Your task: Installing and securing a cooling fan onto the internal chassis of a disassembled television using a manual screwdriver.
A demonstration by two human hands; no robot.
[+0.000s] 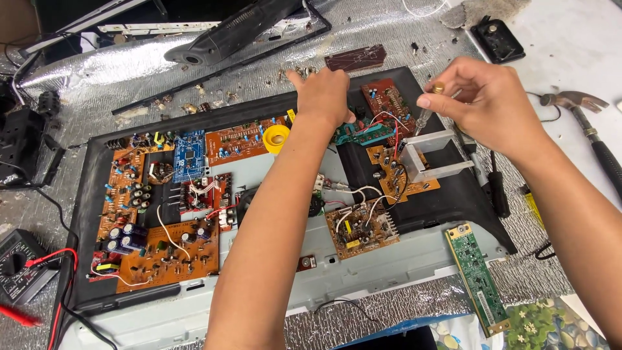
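I have one view only, from the head camera, so nothing is shared between views. It looks steeply down and forward over the bench, close in. The opened chassis [453,201] with its circuit boards fills mid-frame; both forearms enter from the bottom edge. A hammer [586,123] sits at the right margin, a multimeter [16,266] lower left.

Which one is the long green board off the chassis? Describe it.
Start at the grey metal chassis and go to its lower right corner. The narrow green circuit board lies there on silver foil padding, slanted. Unlike the orange boards, it is loose and slim.
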